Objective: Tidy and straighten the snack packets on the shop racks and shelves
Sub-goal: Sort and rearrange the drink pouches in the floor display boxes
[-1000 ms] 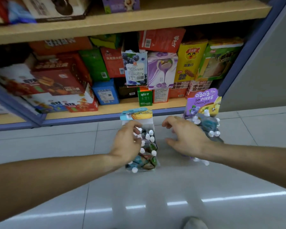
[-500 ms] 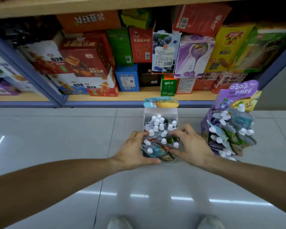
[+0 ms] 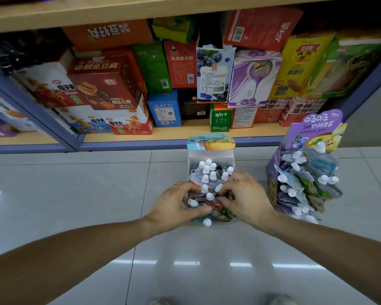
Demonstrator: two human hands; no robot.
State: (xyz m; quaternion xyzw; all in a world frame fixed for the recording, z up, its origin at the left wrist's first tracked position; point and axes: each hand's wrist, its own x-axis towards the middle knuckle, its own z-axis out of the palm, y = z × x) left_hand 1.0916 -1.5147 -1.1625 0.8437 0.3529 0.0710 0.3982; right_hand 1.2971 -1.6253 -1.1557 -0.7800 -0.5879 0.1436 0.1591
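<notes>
A white display box [image 3: 210, 156] with a blue and yellow header card stands on the floor tiles in front of the bottom shelf. It is full of small snack pouches [image 3: 209, 175] with white screw caps. My left hand [image 3: 174, 203] and my right hand [image 3: 244, 198] are both at the front of the box, fingers curled in among the front pouches and pinching them. A gold ring is on my left hand. To the right stands a purple display box [image 3: 273, 172], its capped pouches spilling out in a loose heap.
The bottom shelf [image 3: 185, 134] behind holds several stacked snack cartons, some tilted or upside down. A blue upright [image 3: 31, 113] divides the shelving at left. A grey wall panel [image 3: 370, 119] is at far right. My shoe tips show at the bottom edge.
Both hands have closed in from the sides of the white box onto its front pouches, fingers now curled among them. The view has moved closer to the shelf.
</notes>
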